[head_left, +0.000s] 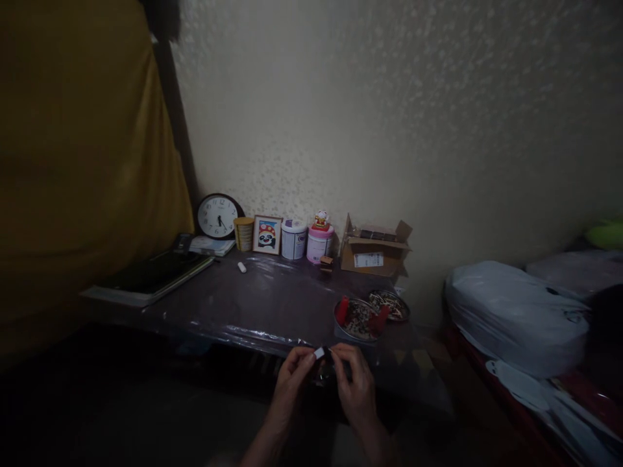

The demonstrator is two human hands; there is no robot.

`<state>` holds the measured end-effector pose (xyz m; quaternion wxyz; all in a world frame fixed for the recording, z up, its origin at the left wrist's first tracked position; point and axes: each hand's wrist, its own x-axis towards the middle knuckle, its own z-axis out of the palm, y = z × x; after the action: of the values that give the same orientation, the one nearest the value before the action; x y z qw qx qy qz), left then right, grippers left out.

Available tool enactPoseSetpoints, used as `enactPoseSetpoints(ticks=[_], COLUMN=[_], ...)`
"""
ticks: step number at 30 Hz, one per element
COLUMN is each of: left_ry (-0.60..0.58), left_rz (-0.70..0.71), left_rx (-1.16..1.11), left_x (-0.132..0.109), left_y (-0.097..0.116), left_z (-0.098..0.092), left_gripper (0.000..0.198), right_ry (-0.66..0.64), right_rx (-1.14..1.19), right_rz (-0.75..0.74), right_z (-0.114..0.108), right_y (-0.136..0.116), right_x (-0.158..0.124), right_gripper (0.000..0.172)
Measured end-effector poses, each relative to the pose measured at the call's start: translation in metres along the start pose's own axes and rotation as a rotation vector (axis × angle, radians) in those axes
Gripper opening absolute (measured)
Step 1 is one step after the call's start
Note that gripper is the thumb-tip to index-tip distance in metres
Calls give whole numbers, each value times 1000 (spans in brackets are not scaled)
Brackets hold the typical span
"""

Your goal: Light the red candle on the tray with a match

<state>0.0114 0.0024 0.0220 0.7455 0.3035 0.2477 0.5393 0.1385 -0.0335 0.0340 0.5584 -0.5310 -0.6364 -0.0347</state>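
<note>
In the head view both my hands are raised close together in front of the table's near edge. Between the thumb and fingers of my left hand (294, 373) is a small white block (319, 353) with a dark end that points right. My right hand (354, 379) is pinched close beside that dark end; a thin, pale tip shows at its fingers, too small to name. Just beyond my right hand, on the table, stands a round dish (357, 319) of small speckled bits with red pieces in it. A second dish (389, 305) with thin pale sticks adjoins it.
Along the table's (272, 292) back stand a clock (218, 216), yellow tub (244, 234), panda picture (267, 235), white can (294, 240), pink can (320, 245) with a figurine, and open cardboard box (372, 256). A white plastic bag (516, 318) lies right; a yellow curtain (87, 162) hangs left.
</note>
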Motion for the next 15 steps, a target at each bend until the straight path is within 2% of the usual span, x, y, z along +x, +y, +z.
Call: enactPoseSetpoints(ticks=[4, 7, 9, 12, 15], left_ry=[-9, -36, -32, -8, 0], left_rz=[0, 22, 38, 35, 33], left_rx=[3, 6, 13, 26, 10], left_x=[-1, -2, -3, -3, -4], left_y=[-1, 1, 3, 6, 8], left_z=[0, 2, 2, 0, -2], left_gripper=[15, 13, 14, 15, 14], right_ry=[77, -74, -110, 58, 181], right_rx=[-24, -34, -38, -11, 24], right_rz=[-112, -139, -28, 174, 300], right_z=[-6, -5, -2, -1, -6], right_y=[-6, 0, 10, 23, 29], right_x=[0, -1, 0, 5, 12], right_gripper=[17, 21, 20, 16, 13])
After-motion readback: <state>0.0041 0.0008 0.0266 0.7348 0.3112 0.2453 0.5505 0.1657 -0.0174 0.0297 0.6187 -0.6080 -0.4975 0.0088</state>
